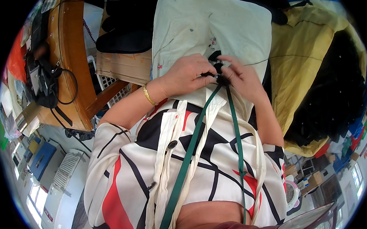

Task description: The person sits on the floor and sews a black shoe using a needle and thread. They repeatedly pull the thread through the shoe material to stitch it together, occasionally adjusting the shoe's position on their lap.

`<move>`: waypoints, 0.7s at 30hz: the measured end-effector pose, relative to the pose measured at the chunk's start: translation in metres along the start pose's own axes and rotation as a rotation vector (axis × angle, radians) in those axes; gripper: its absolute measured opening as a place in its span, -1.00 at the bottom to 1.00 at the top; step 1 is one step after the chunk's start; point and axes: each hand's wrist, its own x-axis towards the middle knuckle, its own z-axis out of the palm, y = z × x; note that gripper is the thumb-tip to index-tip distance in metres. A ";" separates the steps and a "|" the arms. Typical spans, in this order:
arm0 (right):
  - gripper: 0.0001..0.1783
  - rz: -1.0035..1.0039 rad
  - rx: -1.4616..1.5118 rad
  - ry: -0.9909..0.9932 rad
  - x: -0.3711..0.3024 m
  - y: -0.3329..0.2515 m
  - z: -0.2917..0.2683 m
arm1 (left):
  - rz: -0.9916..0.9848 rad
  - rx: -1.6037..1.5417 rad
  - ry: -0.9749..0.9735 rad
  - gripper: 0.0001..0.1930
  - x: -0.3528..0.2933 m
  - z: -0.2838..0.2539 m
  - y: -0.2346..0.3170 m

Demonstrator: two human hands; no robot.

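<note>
Both hands meet over a cream padded surface (212, 20), which is possibly a pressing board. The left hand (186, 74) and the right hand (243, 78) close on 1 small black piece (217, 67) at the far end of a cream garment part. The fingers of each hand are pressed together and pinch this piece from opposite sides; whether it is a button or a clip cannot be told at this size.

Recommended handling, as a judgement: keep the pinch at the fingertips, hold the cloth flat under the piece, and keep the 2 runs of the green strap (185, 163) clear of the work point, since they converge just near it.

A gold bangle (149, 95) sits on the left wrist. The person wears a cream blouse (209, 170) with black and red shapes.

Surroundings: a wooden tabletop (70, 50) stands to the left, carrying black gear with cables (43, 85). A yellow cloth (302, 49) and a black fluffy fabric (332, 97) lie to the right. White appliances (64, 187) stand at the near left.
</note>
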 end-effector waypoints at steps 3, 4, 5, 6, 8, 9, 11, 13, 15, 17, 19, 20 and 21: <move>-0.85 -0.187 -0.049 0.197 -0.002 -0.005 -0.009 | -0.042 0.056 -0.011 -0.83 0.000 -0.004 0.001; -0.85 -0.312 -0.168 0.209 -0.002 -0.007 -0.008 | -0.048 0.070 -0.013 -0.83 0.000 -0.004 0.001; -0.84 -0.437 -0.287 0.221 -0.002 -0.010 -0.005 | -0.050 0.072 -0.017 -0.85 0.001 -0.004 0.002; -0.83 -0.568 -0.409 0.231 0.001 -0.014 -0.001 | -0.051 0.077 -0.016 -0.86 0.001 -0.004 0.003; -0.82 -0.675 -0.478 0.251 0.004 -0.014 0.013 | -0.045 0.082 -0.013 -0.87 -0.001 -0.001 0.004; -0.83 -0.713 -0.505 0.270 0.002 -0.017 0.017 | -0.036 0.086 -0.010 -0.87 -0.003 0.002 0.001; -0.84 -0.802 -0.391 0.332 -0.001 -0.033 0.026 | -0.012 0.117 0.009 -0.89 -0.003 0.003 0.001; -0.87 -0.638 -0.083 0.246 -0.012 -0.049 0.031 | 0.033 0.109 0.023 -0.86 -0.004 0.004 0.002; -0.89 -0.230 0.504 0.112 -0.016 -0.041 0.030 | 0.051 0.108 0.066 -0.84 -0.003 0.002 0.001; -0.91 -0.043 0.894 0.080 -0.018 -0.031 0.006 | 0.082 0.131 0.146 -0.84 -0.004 0.000 0.000; -0.94 -0.135 0.996 0.242 -0.027 -0.022 -0.032 | 0.042 0.198 0.147 -0.85 -0.007 -0.011 0.001; -0.95 -0.170 1.087 0.308 -0.033 -0.019 -0.056 | 0.023 0.225 0.146 -0.85 -0.006 -0.018 0.001; -0.94 -0.207 1.264 0.361 -0.040 -0.010 -0.088 | 0.034 0.216 0.173 -0.87 -0.007 -0.023 0.001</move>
